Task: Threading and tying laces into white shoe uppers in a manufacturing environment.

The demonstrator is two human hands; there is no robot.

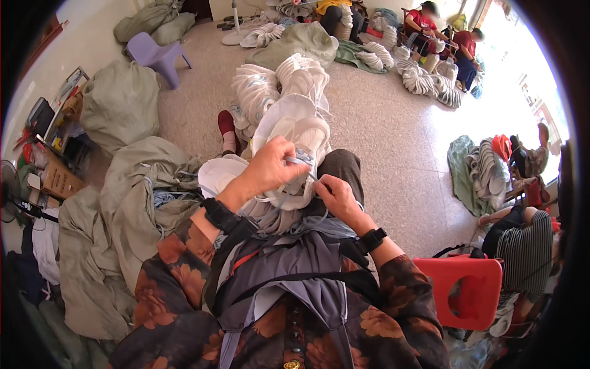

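Note:
A white shoe upper (pixel 314 132) lies over my lap with its toe pointing away from me. My left hand (pixel 270 166) is closed above its opening, pinching a pale blue-grey shoelace (pixel 297 160) between thumb and fingers. On the upper's right edge, my right hand (pixel 338 195) also pinches a lace at its fingertips. The exact lace holes are too small to make out. More white uppers (pixel 215 175) rest beside my left wrist, and loose grey-blue laces (pixel 319 225) spread across my lap. Stacked uppers (pixel 253 86) stand just beyond my knees.
Large grey-green sacks (pixel 120 101) and spread cloth (pixel 92 264) fill the left side, near a purple chair (pixel 158 55). A red stool (pixel 461 289) stands at my right. People sit among shoe stacks (pixel 424 77) at the far right; another person (pixel 522 252) is nearer, at right.

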